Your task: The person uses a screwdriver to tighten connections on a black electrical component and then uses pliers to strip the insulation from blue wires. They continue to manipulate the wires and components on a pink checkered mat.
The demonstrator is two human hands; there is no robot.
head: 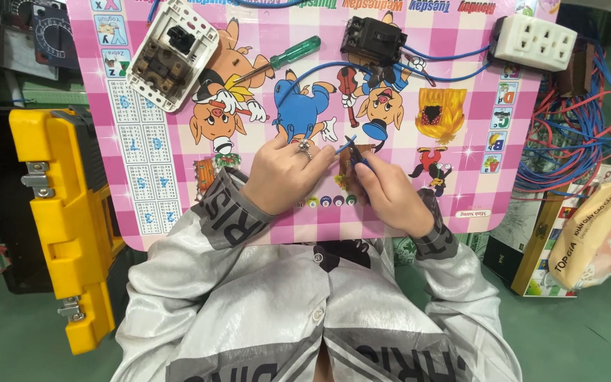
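Centrally, blue wire (346,144) pinched between both hands (334,180) — above pink board (461,141).

Small tool (359,160) mostly behind fingers (369,182)

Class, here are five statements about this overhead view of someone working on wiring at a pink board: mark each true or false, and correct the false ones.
1. The left hand wears a ring. True.
2. The green-handled screwdriver is in the right hand. False: it lies untouched on the pink checked board, above the hands.
3. Both hands meet at the end of a blue wire. True; a small dark tool seems to be at the right fingertips, but its kind is unclear.
4. The yellow case lies on top of the board. False: it sits beside it.
5. The white multi-socket block has no wires attached. False: blue wires run to it from the black breaker.
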